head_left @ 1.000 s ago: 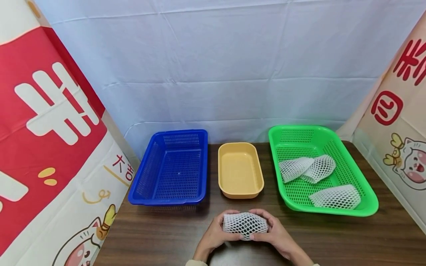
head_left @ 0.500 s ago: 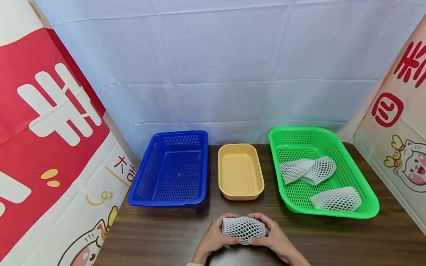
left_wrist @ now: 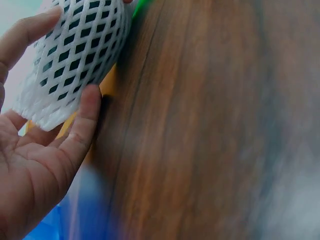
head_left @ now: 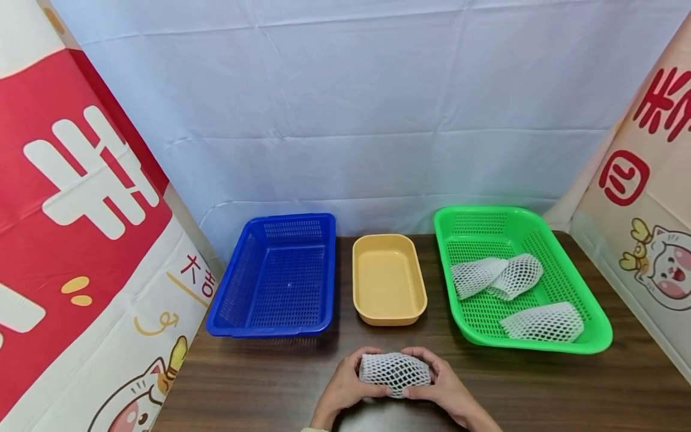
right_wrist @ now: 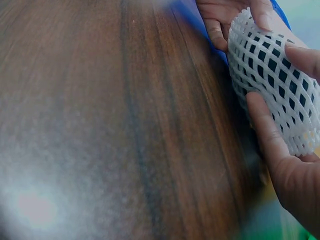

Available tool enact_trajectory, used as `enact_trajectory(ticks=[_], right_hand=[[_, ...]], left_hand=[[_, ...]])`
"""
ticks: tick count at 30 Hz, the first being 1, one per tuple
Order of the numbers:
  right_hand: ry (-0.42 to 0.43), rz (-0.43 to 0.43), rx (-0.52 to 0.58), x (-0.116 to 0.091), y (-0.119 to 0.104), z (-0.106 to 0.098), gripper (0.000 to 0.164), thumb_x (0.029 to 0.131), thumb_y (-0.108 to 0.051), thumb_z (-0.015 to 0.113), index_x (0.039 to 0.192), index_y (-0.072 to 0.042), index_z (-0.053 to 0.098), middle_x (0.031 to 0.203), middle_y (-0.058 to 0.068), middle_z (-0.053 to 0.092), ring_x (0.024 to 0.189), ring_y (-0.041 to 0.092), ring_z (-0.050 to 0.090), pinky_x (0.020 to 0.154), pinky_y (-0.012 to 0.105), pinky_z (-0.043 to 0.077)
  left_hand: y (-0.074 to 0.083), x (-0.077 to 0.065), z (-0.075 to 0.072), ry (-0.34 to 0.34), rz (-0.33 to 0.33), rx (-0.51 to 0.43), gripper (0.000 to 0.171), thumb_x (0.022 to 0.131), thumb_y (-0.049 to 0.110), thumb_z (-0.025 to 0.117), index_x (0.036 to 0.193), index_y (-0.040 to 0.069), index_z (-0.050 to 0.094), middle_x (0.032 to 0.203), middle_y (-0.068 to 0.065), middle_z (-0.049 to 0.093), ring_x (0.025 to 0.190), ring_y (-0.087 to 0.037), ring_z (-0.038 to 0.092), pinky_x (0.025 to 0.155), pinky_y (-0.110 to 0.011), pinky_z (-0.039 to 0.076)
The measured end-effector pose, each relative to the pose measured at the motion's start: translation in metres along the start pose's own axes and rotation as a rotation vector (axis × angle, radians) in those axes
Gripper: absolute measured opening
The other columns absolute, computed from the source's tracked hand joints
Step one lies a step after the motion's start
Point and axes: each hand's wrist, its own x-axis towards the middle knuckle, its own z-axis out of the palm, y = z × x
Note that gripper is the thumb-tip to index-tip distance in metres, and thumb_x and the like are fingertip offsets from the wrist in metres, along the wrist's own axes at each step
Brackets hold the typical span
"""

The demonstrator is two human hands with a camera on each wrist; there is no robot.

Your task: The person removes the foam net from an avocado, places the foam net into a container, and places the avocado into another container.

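Note:
Both hands hold a white foam net sleeve (head_left: pixel 396 373) between them, just above the near part of the table. Something dark shows through its mesh, but its kind cannot be told. My left hand (head_left: pixel 347 384) grips the left end, thumb on the near side and fingers behind. On the other end, my right hand (head_left: pixel 444 384) holds in a mirrored way. The left wrist view shows the sleeve (left_wrist: pixel 80 55) between thumb and fingers of the left hand (left_wrist: pixel 45 155). In the right wrist view, thumb and fingers of the right hand (right_wrist: pixel 285 165) lie against the mesh (right_wrist: pixel 275 75).
A blue basket (head_left: pixel 270 330) stands at the left and a yellow tray (head_left: pixel 390 320) in the middle. To the right, a green basket (head_left: pixel 580 282) contains several white net sleeves (head_left: pixel 545 323). A white cloth (head_left: pixel 345 108) hangs behind; printed cloths (head_left: pixel 108 198) flank the table (head_left: pixel 243 384).
Both hands and the net sleeve have come slightly nearer the table's front, and the sleeve has turned a little. Over the last half second, little differs beyond a slight camera shift.

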Motion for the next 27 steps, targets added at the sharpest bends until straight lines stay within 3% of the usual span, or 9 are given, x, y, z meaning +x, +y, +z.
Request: enact_trajectory(ticks=[4,8,12,15,18,23,27], right_hand=[[-0.005,-0.019,-0.007,0.001,0.001,0.001,0.069,0.079,0.001,0.078,0.137,0.006,0.041,0.131,0.019,0.048,0.111,0.024,0.055,0.089,0.032,0.049],[-0.012,-0.027,0.005,0.001,0.000,0.001,0.069,0.079,0.002,0.077,0.137,0.007,0.040,0.129,0.019,0.049,0.110,0.025,0.056,0.088,0.033,0.049],[-0.021,-0.029,0.012,0.001,-0.001,0.000,0.069,0.080,0.003,0.076,0.138,0.009,0.039,0.129,0.019,0.049,0.109,0.025,0.056,0.088,0.034,0.050],[-0.022,-0.031,0.003,0.002,-0.002,-0.002,0.070,0.080,0.002,0.076,0.138,0.009,0.038,0.130,0.020,0.049,0.110,0.025,0.056,0.088,0.033,0.049],[-0.017,-0.027,-0.011,0.001,-0.003,-0.005,0.071,0.080,0.001,0.076,0.140,0.008,0.038,0.132,0.021,0.048,0.111,0.025,0.056,0.088,0.032,0.049],[0.002,-0.012,-0.002,-0.004,-0.004,-0.011,0.066,0.084,-0.001,0.072,0.140,0.008,0.038,0.134,0.021,0.046,0.110,0.023,0.056,0.084,0.036,0.052],[0.025,0.021,0.060,-0.009,-0.003,-0.017,0.058,0.090,-0.002,0.066,0.138,0.011,0.036,0.127,0.018,0.050,0.104,0.021,0.059,0.080,0.039,0.054]], left_hand=[[-0.001,-0.003,-0.008,0.120,0.061,-0.104,0.044,0.080,0.000,0.077,0.119,-0.008,0.058,0.111,-0.022,0.062,0.090,-0.018,0.063,0.075,-0.026,0.051],[0.001,-0.008,-0.017,0.244,0.094,-0.132,0.012,0.087,-0.005,0.066,0.096,-0.011,0.061,0.091,-0.027,0.063,0.074,-0.016,0.061,0.067,-0.029,0.054],[0.007,-0.014,-0.021,0.198,0.048,-0.106,0.003,0.087,-0.009,0.062,0.088,-0.011,0.064,0.080,-0.023,0.064,0.066,-0.010,0.060,0.064,-0.028,0.054],[0.017,-0.017,-0.018,0.157,0.047,-0.076,0.008,0.085,-0.011,0.064,0.092,-0.014,0.066,0.082,-0.024,0.066,0.072,-0.010,0.062,0.066,-0.022,0.052],[0.020,-0.017,-0.015,0.160,0.046,-0.071,0.013,0.083,-0.013,0.066,0.095,-0.015,0.067,0.087,-0.024,0.068,0.077,-0.010,0.064,0.070,-0.020,0.051],[0.007,-0.012,-0.015,0.166,0.058,-0.075,0.015,0.082,-0.013,0.068,0.097,-0.014,0.069,0.090,-0.022,0.069,0.079,-0.008,0.065,0.073,-0.022,0.053],[0.000,-0.010,-0.017,0.121,0.074,-0.076,0.018,0.083,-0.010,0.068,0.101,-0.015,0.067,0.094,-0.023,0.069,0.083,-0.012,0.067,0.074,-0.023,0.053]])
